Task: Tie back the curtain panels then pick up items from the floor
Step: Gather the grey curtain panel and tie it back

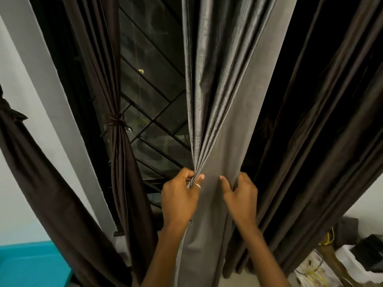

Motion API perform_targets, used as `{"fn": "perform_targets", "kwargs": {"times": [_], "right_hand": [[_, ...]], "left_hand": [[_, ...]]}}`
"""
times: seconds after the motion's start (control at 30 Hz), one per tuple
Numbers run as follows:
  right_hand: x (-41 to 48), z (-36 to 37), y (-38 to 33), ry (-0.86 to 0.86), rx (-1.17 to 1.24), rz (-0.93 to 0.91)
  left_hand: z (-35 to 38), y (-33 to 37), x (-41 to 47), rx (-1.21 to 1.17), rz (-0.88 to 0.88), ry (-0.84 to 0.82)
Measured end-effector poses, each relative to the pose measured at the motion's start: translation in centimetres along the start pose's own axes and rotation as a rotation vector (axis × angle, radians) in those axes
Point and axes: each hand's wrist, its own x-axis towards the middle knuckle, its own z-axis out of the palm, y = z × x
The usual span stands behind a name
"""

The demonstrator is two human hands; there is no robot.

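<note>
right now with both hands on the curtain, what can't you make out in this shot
Head view only:
- Left hand: fingertips hidden in the folds of the grey curtain, so its grip shows only in part.
- Right hand: fingers tucked behind the curtain edge.
- Floor items: the floor is cut off by the bottom edge and hidden by curtains.
- Clutter at lower right: blurred and cut by the edge.
- Outside the window: too dark.
</note>
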Motion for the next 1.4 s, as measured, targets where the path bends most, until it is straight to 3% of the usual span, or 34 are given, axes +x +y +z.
{"fn": "perform_targets", "kwargs": {"times": [0.13,0.4,0.57,0.7,0.87,0.97,1.03,1.13,1.27,1.4], "right_hand": [[-3.7,1.1,-2.2,0.081,-0.14,-0.078],[-5.3,1.7,-4.0,-0.13,-0.165,-0.185],[-5.3,1.5,-3.5,-0.233,0.101,-0.123],[-5.3,1.6,-3.1,-0.289,0.264,-0.164],[-4.2,0.8,-1.7,-0.223,0.297,-0.123],[-2.1,0.4,-1.3,-0.197,0.411,-0.005],[-0.3,0.0,-1.0,-0.277,0.484,0.123],[2.5,-0.8,-0.8,-0.527,0.538,0.202],[5.7,-1.9,-0.8,-0.785,0.43,0.017],[7.1,-2.3,-1.0,-0.883,0.356,-0.089]], "left_hand": [[0.6,0.6,-0.4,0.086,-0.009,0.069],[1.4,1.0,-1.0,-0.003,0.008,-0.11],[1.1,1.0,-0.9,-0.076,-0.047,-0.209],[1.7,1.4,-0.2,0.036,-0.067,-0.216],[1.9,0.6,0.8,-0.124,-0.053,-0.245],[1.6,0.1,1.1,-0.23,-0.025,-0.277],[1.2,0.0,1.1,-0.271,-0.01,-0.308],[0.4,-0.1,1.1,-0.325,-0.007,-0.381],[-0.8,-0.1,1.6,-0.406,-0.076,-0.487],[-1.4,-0.6,2.3,-0.448,-0.097,-0.531]]}}
